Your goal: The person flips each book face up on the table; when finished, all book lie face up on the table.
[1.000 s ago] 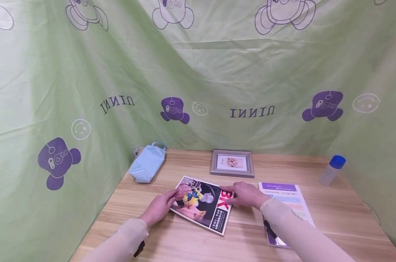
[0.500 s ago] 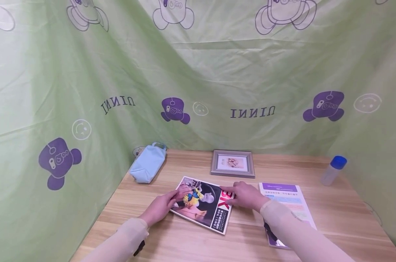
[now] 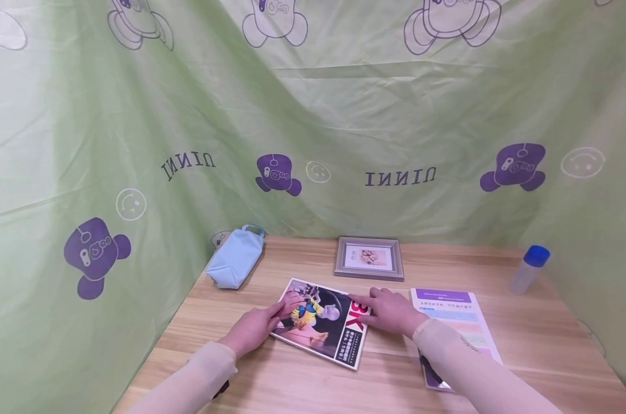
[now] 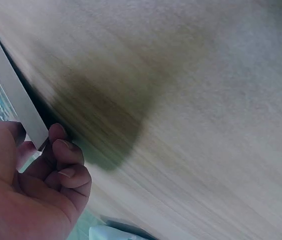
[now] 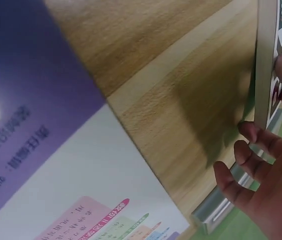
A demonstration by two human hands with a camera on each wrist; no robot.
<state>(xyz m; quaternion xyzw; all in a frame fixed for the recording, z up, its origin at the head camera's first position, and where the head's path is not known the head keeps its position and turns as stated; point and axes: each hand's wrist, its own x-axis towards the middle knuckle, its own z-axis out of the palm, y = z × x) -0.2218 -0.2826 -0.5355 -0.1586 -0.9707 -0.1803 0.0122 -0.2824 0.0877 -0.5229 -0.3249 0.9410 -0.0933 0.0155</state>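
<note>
1. A dark-covered book [image 3: 318, 325] sits askew between the person's two hands; whether its edges fully touch the wooden table [image 3: 292, 394] is hard to tell.
2. The left hand [image 3: 249, 330] pinches the book's left edge, thumb on the cover, fingers curled.
3. The right hand [image 3: 393, 310] pinches the right edge near the far corner, its other fingers loosely bent.
4. Just beyond the book lies a picture frame [image 3: 369, 259].

"BK" on bk. [image 3: 320, 322]; "UINNI" on bkgd. cloth [image 3: 344, 109].
</note>
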